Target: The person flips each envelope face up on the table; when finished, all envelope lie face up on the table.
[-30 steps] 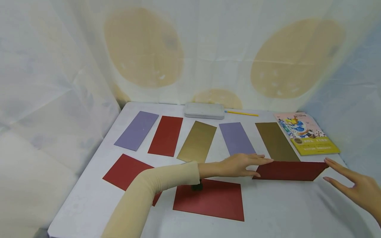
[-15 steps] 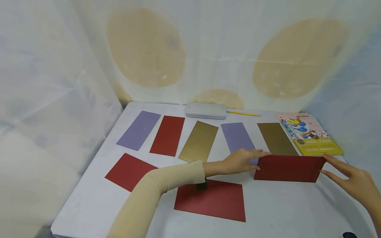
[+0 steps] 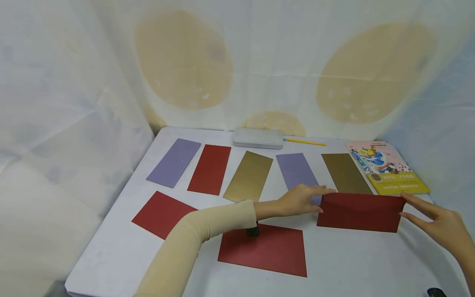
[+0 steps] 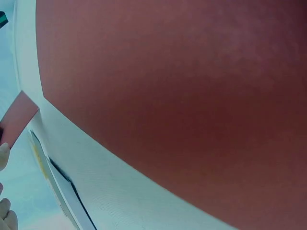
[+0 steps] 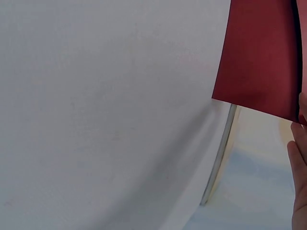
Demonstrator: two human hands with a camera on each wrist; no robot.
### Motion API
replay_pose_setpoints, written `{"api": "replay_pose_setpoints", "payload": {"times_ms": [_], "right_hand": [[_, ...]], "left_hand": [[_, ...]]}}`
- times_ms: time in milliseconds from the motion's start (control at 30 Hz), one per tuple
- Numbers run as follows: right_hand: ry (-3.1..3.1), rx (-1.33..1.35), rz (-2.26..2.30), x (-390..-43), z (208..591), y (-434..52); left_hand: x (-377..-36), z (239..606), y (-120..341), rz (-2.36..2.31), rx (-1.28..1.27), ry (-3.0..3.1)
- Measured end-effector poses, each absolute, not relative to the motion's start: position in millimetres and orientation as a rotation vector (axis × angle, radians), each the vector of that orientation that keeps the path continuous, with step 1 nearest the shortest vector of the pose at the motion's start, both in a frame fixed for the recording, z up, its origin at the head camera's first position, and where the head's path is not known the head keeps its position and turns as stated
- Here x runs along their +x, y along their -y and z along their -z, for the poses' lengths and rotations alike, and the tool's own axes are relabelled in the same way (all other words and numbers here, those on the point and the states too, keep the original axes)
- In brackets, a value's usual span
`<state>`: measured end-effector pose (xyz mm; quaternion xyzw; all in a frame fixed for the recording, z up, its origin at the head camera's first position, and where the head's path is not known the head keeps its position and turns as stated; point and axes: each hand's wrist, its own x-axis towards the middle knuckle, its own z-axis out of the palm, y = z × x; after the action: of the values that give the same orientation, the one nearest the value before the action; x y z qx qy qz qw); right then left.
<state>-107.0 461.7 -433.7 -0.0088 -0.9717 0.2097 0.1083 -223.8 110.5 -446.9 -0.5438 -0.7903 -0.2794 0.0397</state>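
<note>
A red card [image 3: 360,214] stands tilted on its long edge at the right of the table. My left hand [image 3: 297,201] holds its left end, fingers over the upper edge and thumb against the near face. At the opposite end, my right hand [image 3: 441,222] pinches the upper corner between thumb and fingers. In the right wrist view, a dark line divides the red card [image 5: 259,52] from a lighter red strip near the fingers [image 5: 300,158]. Another red card [image 3: 267,251] lies flat beneath my left forearm and fills much of the left wrist view.
Purple cards [image 3: 173,163], a narrow red card [image 3: 209,169] and gold cards [image 3: 248,176] form a row behind. A wider red card [image 3: 163,214] lies left, partly under my sleeve. A grey case [image 3: 257,138], yellow pencil [image 3: 306,142] and picture book [image 3: 386,167] sit farther back.
The red card between my hands has tilted, so more of its near face shows. My left thumb has come up against that face. The head view has shifted slightly.
</note>
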Motion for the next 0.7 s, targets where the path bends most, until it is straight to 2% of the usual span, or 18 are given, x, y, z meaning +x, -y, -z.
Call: {"api": "replay_pose_setpoints", "payload": {"times_ms": [700], "right_hand": [[3.0,0.018,-0.594,-96.3,454.1,-473.9]], "left_hand": [[-218.7,451.2,-118.9,0.865,-1.653,2.633]]}}
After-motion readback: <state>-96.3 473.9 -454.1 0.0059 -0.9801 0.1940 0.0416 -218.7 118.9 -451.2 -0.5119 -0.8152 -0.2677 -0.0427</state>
